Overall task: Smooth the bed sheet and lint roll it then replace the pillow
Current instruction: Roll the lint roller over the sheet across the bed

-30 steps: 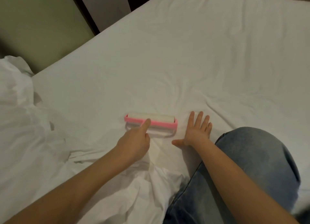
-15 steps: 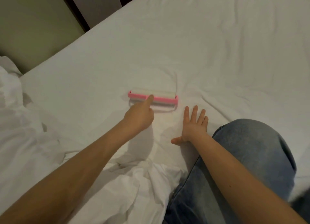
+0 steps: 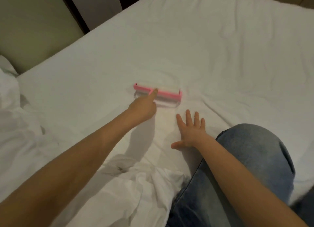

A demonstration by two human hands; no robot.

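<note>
A pink lint roller (image 3: 163, 92) with a white sticky roll lies across the white bed sheet (image 3: 212, 56) near the middle of the bed. My left hand (image 3: 142, 107) grips its handle from behind, forefinger stretched along the pink bar; the handle itself is hidden under the hand. My right hand (image 3: 190, 131) lies flat on the sheet just right of and behind the roller, fingers spread. Shallow wrinkles run through the sheet to the right of the roller. No pillow shows for certain.
Bunched white bedding (image 3: 20, 128) is heaped at the left and near my lap. My knee in blue jeans (image 3: 251, 158) rests on the bed at the lower right. A pale padded headboard (image 3: 34, 22) stands at the upper left, beyond the bed's edge.
My left hand has pushed the lint roller forward over the sheet, away from me. My right hand has stayed flat on the sheet.
</note>
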